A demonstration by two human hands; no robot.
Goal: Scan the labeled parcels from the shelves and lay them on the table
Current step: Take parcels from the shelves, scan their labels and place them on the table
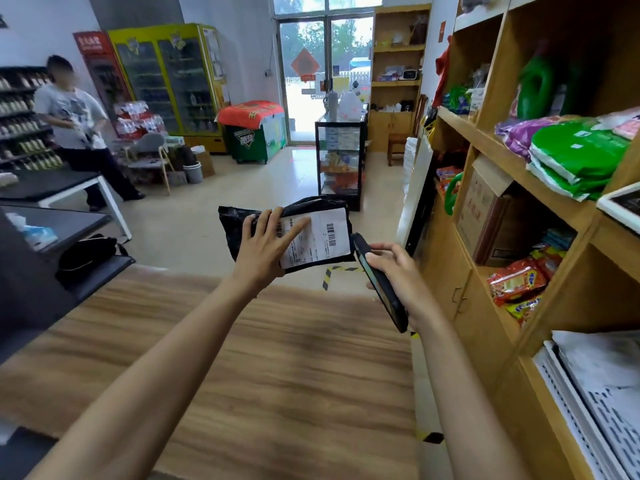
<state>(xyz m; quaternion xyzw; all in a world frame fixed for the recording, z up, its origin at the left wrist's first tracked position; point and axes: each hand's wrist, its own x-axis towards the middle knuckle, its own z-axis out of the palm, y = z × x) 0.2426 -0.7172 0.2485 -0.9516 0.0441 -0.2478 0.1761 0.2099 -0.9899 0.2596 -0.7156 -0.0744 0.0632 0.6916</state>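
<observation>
1. Closest to us lies the wooden table (pixel 277 375); both our forearms reach out over its top.
2. Our left hand (pixel 266 244) holds the black parcel (pixel 308 204) in the air beyond the table's far edge. The fingers are curled over the parcel's upper left part and the thumb is stretched across its white label (pixel 329 237), which faces up and shows its barcodes.
3. Our right hand (pixel 398 268) grips a dark handheld device (pixel 381 292), with the fingers wrapped round its side. The device is tilted, and its upper end sits just beside the parcel's right edge. We cannot tell whether they touch.
4. To our right stands the wooden shelf unit (pixel 498 161). It holds green bags (pixel 575 157) on an upper shelf, red snack packets (pixel 516 282) lower down, and white perforated sheets (pixel 595 403) nearest us.
5. Further off, on the tiled floor, stands a glass display case (pixel 341 161).
6. At the left, a person in a pale shirt (pixel 72 123) stands near a dark table.
7. Farthest away are the drinks fridges (pixel 169 84) and the glass door (pixel 322 74).
</observation>
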